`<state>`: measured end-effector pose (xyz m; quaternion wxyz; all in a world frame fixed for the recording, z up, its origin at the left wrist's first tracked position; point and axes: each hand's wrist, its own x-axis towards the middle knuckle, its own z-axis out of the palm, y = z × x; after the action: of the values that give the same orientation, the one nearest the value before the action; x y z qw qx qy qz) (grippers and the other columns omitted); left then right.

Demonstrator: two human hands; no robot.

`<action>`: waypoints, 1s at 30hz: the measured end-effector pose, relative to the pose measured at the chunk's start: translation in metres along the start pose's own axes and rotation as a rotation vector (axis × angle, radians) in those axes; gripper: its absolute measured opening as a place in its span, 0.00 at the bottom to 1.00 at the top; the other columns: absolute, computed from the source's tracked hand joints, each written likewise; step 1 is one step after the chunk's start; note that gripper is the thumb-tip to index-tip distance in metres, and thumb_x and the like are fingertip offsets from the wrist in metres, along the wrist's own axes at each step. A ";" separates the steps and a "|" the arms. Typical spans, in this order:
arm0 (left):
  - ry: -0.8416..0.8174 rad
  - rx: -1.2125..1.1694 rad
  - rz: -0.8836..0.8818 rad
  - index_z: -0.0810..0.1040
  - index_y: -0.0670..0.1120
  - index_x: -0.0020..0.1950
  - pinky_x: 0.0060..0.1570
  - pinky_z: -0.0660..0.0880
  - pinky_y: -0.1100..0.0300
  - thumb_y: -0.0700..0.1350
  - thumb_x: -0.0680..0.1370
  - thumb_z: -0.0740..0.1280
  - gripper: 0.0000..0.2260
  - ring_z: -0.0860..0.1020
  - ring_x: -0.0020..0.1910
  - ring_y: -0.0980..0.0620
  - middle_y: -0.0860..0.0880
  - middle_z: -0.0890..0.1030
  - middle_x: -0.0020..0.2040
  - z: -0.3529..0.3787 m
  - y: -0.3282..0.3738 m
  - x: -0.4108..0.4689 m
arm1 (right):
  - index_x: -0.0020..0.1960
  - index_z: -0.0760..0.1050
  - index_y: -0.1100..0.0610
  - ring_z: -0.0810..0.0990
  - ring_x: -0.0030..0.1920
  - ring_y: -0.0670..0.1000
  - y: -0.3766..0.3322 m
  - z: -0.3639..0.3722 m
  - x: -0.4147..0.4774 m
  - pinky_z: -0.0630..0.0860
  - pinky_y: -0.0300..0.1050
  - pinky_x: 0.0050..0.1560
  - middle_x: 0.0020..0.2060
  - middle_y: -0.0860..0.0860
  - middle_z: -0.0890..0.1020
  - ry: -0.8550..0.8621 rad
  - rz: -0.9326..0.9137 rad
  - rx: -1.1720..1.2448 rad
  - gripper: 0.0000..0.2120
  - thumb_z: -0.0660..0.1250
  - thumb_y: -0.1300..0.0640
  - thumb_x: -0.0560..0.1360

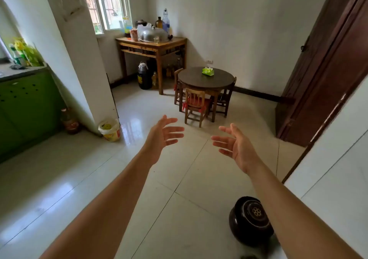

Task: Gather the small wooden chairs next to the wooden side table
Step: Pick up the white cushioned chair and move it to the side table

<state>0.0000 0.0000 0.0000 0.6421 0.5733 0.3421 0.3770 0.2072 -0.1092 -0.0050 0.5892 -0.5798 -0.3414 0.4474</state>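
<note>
Three small wooden chairs stand tucked around a low round dark table (206,77) near the far wall. The nearest chair (194,105) has a red cushion and its back faces me. A second chair (177,87) is at the table's left and a third chair (226,97) at its right. The tall wooden side table (152,47) stands under the window, left of the round table. My left hand (162,137) and right hand (236,144) are stretched forward over the floor, palms facing each other, fingers spread, holding nothing, well short of the chairs.
A dark ceramic pot (250,220) sits on the floor near my right arm. A white and yellow bucket (109,129) stands by the pillar, with a green cabinet (25,107) at left. Dark jugs (144,75) sit under the side table. A brown door (326,63) is at right.
</note>
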 end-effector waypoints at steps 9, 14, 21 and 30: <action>-0.054 0.008 -0.042 0.75 0.47 0.58 0.53 0.75 0.52 0.56 0.81 0.48 0.20 0.81 0.51 0.45 0.44 0.82 0.52 -0.082 0.001 0.081 | 0.59 0.74 0.53 0.82 0.51 0.55 0.013 0.071 0.079 0.74 0.51 0.53 0.49 0.55 0.85 0.070 0.056 0.031 0.20 0.50 0.42 0.79; -0.092 0.015 -0.093 0.73 0.44 0.63 0.53 0.75 0.53 0.55 0.82 0.48 0.22 0.80 0.52 0.44 0.42 0.80 0.56 -0.124 -0.002 0.119 | 0.58 0.74 0.52 0.82 0.50 0.54 0.024 0.104 0.119 0.74 0.50 0.50 0.48 0.54 0.85 0.113 0.084 0.057 0.20 0.52 0.42 0.79; -0.111 0.001 -0.125 0.73 0.44 0.63 0.55 0.74 0.51 0.55 0.81 0.48 0.22 0.80 0.53 0.43 0.42 0.80 0.56 -0.152 -0.011 0.157 | 0.56 0.75 0.51 0.83 0.48 0.53 0.029 0.128 0.164 0.75 0.48 0.48 0.45 0.53 0.86 0.124 0.102 0.046 0.19 0.52 0.42 0.79; -0.133 0.008 -0.139 0.72 0.43 0.63 0.57 0.74 0.50 0.54 0.82 0.48 0.21 0.79 0.54 0.42 0.41 0.79 0.57 -0.156 -0.026 0.235 | 0.57 0.74 0.51 0.83 0.49 0.53 0.031 0.126 0.247 0.75 0.48 0.49 0.47 0.53 0.85 0.109 0.103 0.027 0.19 0.52 0.42 0.79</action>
<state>-0.0203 0.2787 -0.0449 0.6857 0.5743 0.3394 0.2913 0.1774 0.1641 -0.0521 0.5911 -0.6119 -0.2725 0.4494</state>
